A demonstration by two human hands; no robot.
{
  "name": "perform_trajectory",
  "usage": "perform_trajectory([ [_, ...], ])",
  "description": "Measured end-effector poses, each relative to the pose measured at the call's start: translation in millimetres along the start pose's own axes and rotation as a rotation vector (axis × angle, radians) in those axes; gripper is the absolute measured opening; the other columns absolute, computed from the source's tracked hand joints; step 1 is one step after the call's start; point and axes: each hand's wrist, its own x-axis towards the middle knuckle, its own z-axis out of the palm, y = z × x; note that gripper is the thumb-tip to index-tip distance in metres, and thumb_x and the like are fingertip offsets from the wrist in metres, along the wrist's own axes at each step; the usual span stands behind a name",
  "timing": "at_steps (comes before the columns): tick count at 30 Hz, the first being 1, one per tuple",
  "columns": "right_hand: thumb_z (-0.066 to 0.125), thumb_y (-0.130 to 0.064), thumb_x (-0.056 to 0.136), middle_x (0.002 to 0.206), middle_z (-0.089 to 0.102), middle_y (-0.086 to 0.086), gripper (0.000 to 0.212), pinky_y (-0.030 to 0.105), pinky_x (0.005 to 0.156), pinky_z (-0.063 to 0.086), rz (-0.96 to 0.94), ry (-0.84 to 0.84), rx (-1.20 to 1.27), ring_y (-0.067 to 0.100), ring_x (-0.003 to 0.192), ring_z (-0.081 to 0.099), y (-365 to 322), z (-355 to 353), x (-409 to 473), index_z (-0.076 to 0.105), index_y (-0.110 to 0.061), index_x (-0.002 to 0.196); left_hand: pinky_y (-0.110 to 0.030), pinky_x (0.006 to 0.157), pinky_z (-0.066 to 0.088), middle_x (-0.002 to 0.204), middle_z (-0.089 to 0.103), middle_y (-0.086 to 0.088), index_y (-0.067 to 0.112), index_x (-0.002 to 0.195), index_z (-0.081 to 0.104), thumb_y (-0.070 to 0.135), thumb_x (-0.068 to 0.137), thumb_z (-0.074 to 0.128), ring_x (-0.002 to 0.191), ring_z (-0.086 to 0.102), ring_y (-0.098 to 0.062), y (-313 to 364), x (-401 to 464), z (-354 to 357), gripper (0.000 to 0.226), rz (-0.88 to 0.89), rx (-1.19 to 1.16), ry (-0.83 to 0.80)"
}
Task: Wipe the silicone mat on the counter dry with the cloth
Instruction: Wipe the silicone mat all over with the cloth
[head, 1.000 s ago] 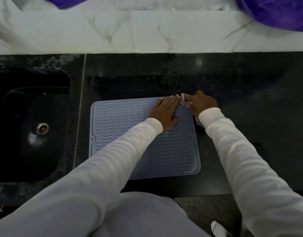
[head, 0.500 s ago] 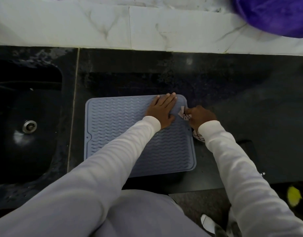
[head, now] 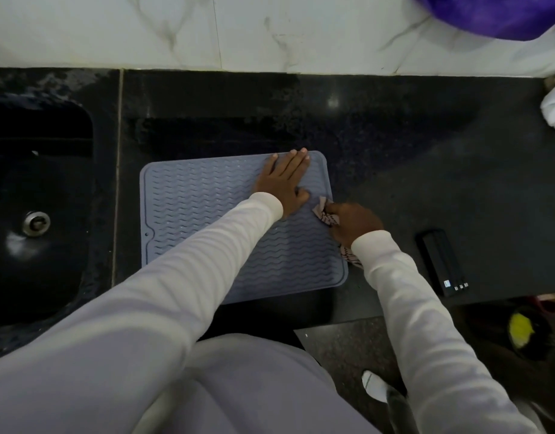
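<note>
A grey-blue silicone mat [head: 201, 208] with wavy ridges lies flat on the black counter [head: 395, 158]. My left hand [head: 284, 183] rests palm down on the mat's far right part, fingers together and flat. My right hand [head: 353, 225] is closed around a crumpled, pale patterned cloth [head: 324, 214] at the mat's right edge, about halfway down it. Part of the cloth pokes out under my right wrist. My sleeves cover the mat's near right corner area.
A black sink [head: 35, 214] with a metal drain [head: 36, 223] sits left of the mat. A black rectangular device [head: 442, 266] lies on the counter to the right. White marble wall behind; purple fabric [head: 495, 14] at top right. The counter's front edge runs just below the mat.
My right hand with the cloth has slid toward me along the mat's right edge, from the far right corner to about mid-edge. My left hand stays pressed on the mat.
</note>
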Motion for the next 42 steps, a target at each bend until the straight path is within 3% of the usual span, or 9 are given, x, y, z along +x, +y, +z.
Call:
perform_trajectory([
  [4,0.046,-0.041,0.095,0.118,0.057,0.012,0.045,0.039,0.082,0.048,0.003,0.017,-0.133,0.037,0.1,0.061,-4.1,6.8,-8.7,0.043,-0.031,0.138,-0.046,0.12,0.002,0.164,-0.003,0.001,0.019,0.156,0.001,0.052,0.093,0.02,0.15,0.001,-0.018,1.6,-0.6,-1.0,0.074,-0.001,0.003,0.01],
  [9,0.05,-0.035,0.096,0.12,0.053,0.013,0.046,0.042,0.083,0.051,-0.021,0.021,-0.227,0.036,0.098,0.062,-8.4,15.6,-24.1,0.043,-0.02,0.138,-0.047,0.12,0.002,0.164,-0.004,0.0,0.018,0.156,0.0,0.05,0.093,0.021,0.15,0.001,-0.019,6.4,0.0,-1.8,0.074,-0.034,-0.003,0.007],
  [16,0.058,-0.036,0.091,0.118,0.05,0.011,0.053,0.038,0.076,0.052,-0.013,0.002,-0.307,0.032,0.09,0.064,4.4,20.6,-33.3,0.04,-0.025,0.139,-0.048,0.12,0.0,0.164,-0.004,0.001,0.019,0.156,-0.001,0.047,0.093,0.023,0.15,-0.001,-0.018,8.0,-1.3,2.5,0.073,-0.04,-0.021,0.021],
  [21,0.054,-0.042,0.093,0.112,0.053,0.009,0.047,0.036,0.072,0.049,0.02,0.033,-0.264,0.032,0.088,0.064,11.4,24.5,-43.8,0.04,-0.035,0.138,-0.049,0.12,0.001,0.164,-0.002,0.0,0.018,0.156,0.001,0.044,0.093,0.022,0.15,0.0,-0.018,7.5,-4.6,5.1,0.072,-0.03,-0.049,0.051],
  [27,0.053,-0.03,0.094,0.119,0.052,0.012,0.049,0.04,0.081,0.051,0.037,-0.009,-0.211,0.033,0.096,0.063,10.7,35.5,-68.0,0.038,-0.029,0.14,-0.049,0.12,0.004,0.164,0.003,0.0,0.019,0.156,0.005,0.043,0.09,0.02,0.15,0.004,-0.019,7.7,-5.2,8.3,0.072,-0.038,-0.041,0.086],
  [42,0.056,-0.024,0.087,0.128,0.051,0.011,0.059,0.038,0.083,0.051,0.114,-0.045,-0.032,0.033,0.1,0.062,11.6,67.8,-117.1,0.036,-0.025,0.143,-0.049,0.12,0.007,0.164,0.005,0.0,0.02,0.156,0.006,0.043,0.093,0.022,0.15,0.006,-0.02,7.7,-5.7,12.6,0.069,-0.045,-0.036,0.123],
])
